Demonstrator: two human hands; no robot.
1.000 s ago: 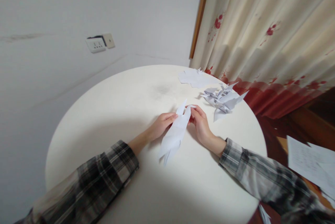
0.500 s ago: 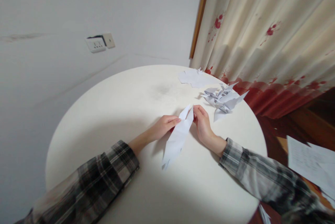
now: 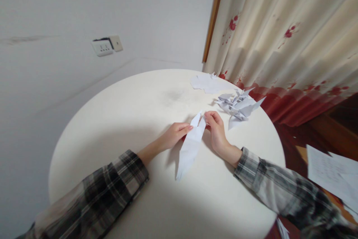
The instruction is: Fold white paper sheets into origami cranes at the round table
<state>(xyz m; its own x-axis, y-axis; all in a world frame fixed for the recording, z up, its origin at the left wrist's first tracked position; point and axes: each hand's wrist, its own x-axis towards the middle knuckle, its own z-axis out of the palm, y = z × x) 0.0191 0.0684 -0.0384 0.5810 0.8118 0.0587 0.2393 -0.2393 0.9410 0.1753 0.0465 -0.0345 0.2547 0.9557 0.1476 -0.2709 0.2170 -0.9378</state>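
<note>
Mid-frame, the left hand (image 3: 177, 134) pinches the folded paper (image 3: 190, 147) along its side, I'd guess to steady it, while the right hand's (image 3: 217, 131) grip nips one narrow tip (image 3: 203, 123).

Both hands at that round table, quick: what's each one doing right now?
Left hand: closed, holding the folded white paper at its left edge.
Right hand: closed, pinching the same paper near its upper right point.

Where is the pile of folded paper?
In the head view, the pile sits on the white table, near its far right edge, just beyond the right hand.
</note>
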